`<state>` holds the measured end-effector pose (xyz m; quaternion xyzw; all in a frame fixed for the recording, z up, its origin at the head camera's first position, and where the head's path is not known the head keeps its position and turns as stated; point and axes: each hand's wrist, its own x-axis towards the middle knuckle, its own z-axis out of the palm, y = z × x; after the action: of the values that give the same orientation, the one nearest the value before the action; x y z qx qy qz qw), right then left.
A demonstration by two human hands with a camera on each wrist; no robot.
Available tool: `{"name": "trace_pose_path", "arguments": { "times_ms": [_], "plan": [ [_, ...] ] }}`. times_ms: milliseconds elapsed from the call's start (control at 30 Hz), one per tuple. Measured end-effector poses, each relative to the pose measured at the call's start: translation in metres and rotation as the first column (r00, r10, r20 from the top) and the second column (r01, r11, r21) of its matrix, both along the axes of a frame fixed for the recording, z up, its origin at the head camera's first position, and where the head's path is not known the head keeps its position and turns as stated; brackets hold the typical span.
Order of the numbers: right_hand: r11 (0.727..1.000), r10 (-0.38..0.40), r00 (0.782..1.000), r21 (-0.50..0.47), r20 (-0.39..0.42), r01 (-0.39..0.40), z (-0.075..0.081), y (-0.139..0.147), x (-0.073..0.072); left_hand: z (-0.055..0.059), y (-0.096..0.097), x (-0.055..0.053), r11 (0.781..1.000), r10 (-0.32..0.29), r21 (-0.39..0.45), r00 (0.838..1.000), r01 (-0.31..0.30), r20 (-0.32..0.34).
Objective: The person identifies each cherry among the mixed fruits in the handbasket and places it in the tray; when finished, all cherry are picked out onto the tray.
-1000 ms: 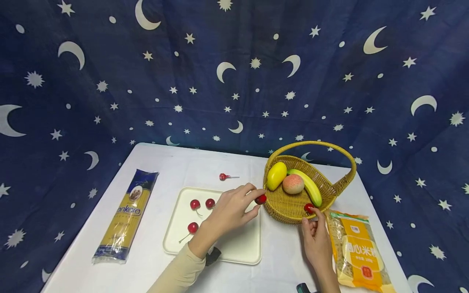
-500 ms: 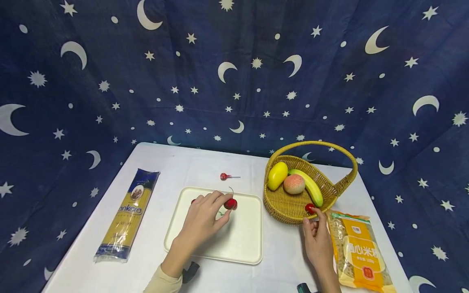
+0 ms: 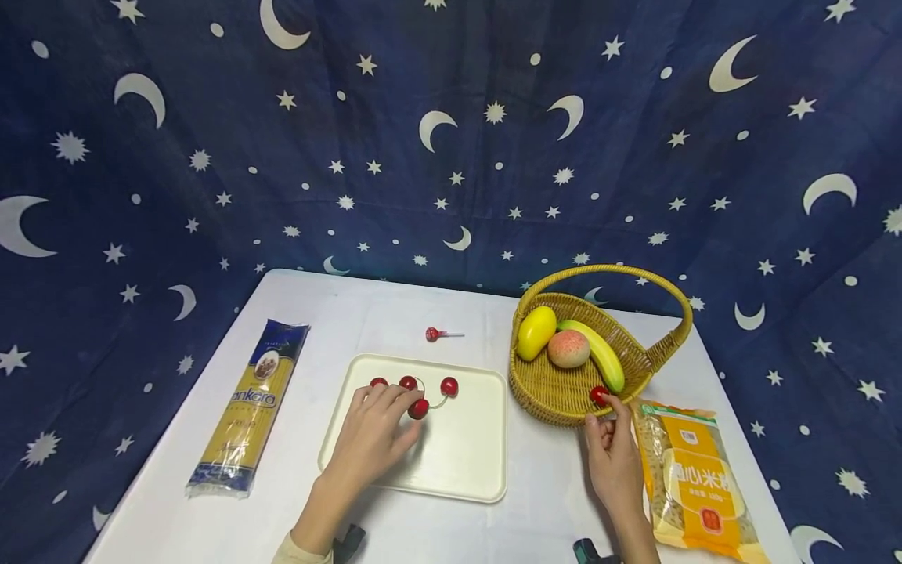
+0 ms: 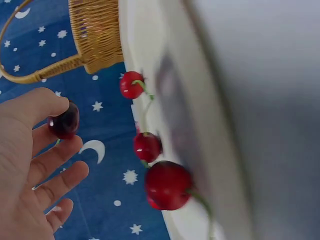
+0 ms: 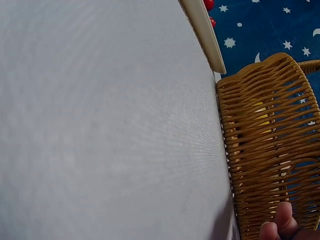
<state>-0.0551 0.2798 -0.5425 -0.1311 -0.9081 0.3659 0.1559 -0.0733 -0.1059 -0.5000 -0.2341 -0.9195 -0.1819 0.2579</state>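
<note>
In the head view my left hand [image 3: 373, 435] is over the cream tray [image 3: 458, 470], pinching a red cherry [image 3: 418, 408]. The left wrist view shows that cherry [image 4: 65, 121] between thumb and index finger, other fingers spread. Several more cherries, among them one at the tray's right [image 3: 449, 387] and one beyond my fingers [image 3: 408, 382], lie on the tray; my hand partly covers the group. At the wicker basket [image 3: 557, 392], my right hand [image 3: 615, 462] grips the near rim, index finger over it, thumb outside. A red cherry [image 3: 599, 395] sits inside by that fingertip.
The basket also holds a yellow mango-like fruit [image 3: 537, 334], a peach [image 3: 568, 348] and a banana [image 3: 595, 352]. A lollipop [image 3: 432, 334] lies behind the tray. A spaghetti pack [image 3: 250, 407] is at the left, an orange-and-clear food bag [image 3: 698, 478] at the right.
My left hand, with a cherry between its fingers, has moved left from beside the basket to over the tray. A cherry now shows at the tray's right. The right hand stays at the rim.
</note>
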Motion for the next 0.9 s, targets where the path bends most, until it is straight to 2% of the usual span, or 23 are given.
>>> {"name": "trace_pose_path", "arguments": {
  "times_ms": [100,233,367,500,900],
  "plan": [
    [1.0,0.0,1.0,0.002,-0.008,0.0,-0.001,0.0,0.0,-0.008,-0.002,0.003,1.0,0.008,-0.02,1.0,-0.008,0.025],
    [1.0,-0.001,1.0,0.004,-0.02,0.001,-0.001,0.0,0.0,-0.017,-0.003,0.007,0.996,0.031,-0.088,0.997,-0.025,0.066],
    [1.0,0.009,1.0,0.002,-0.026,-0.009,0.0,0.0,0.0,-0.025,-0.003,0.011,0.984,0.051,-0.176,0.992,-0.031,0.112],
    [1.0,0.013,0.999,0.003,-0.032,-0.013,0.002,0.0,0.001,-0.031,-0.001,0.013,0.974,0.059,-0.227,0.987,-0.024,0.149],
    [1.0,0.013,0.999,0.01,-0.041,-0.013,0.002,0.0,0.0,-0.033,0.004,0.016,0.982,0.062,-0.186,0.99,-0.038,0.127]
  ]
}}
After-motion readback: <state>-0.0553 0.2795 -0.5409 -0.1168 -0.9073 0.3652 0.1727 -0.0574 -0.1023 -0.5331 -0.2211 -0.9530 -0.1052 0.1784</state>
